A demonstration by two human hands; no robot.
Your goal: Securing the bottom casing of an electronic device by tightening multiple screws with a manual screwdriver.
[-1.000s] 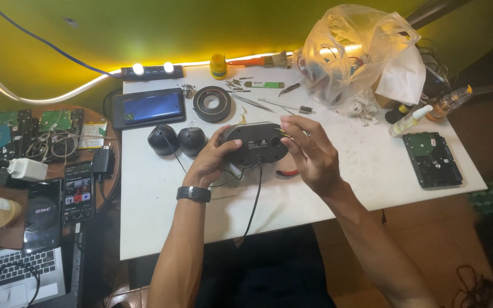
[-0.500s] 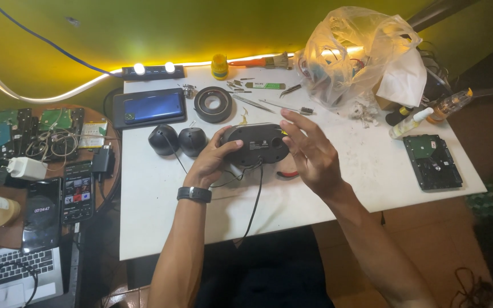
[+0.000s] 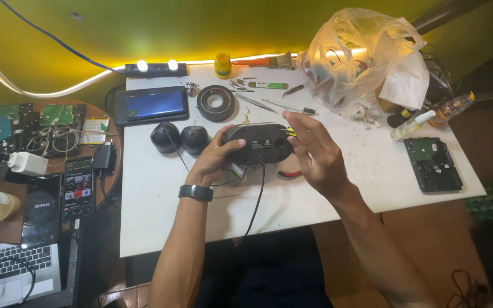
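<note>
My left hand (image 3: 215, 159) grips the left end of a dark oval speaker housing (image 3: 259, 142), held just above the white table (image 3: 161, 222). A black cable (image 3: 256, 197) hangs from the housing toward the table's front edge. My right hand (image 3: 314, 153) is at the housing's right end, fingers spread, touching or almost touching it; something yellow shows between the fingers. Two black dome-shaped parts (image 3: 179, 138) lie just left of the housing. Red-handled pliers (image 3: 290, 173) lie partly hidden under my right hand.
A dark tablet (image 3: 151, 105), a black ring-shaped speaker part (image 3: 215, 102), tweezers and small tools lie at the back. A clear plastic bag (image 3: 360, 54) fills the back right. A hard drive (image 3: 433, 163) and bottles lie right. A side table holds circuit boards, phones (image 3: 78, 187) and a laptop.
The view has shifted slightly. Both hands stay at the speaker housing, with my right hand's fingers a little nearer its right end.
</note>
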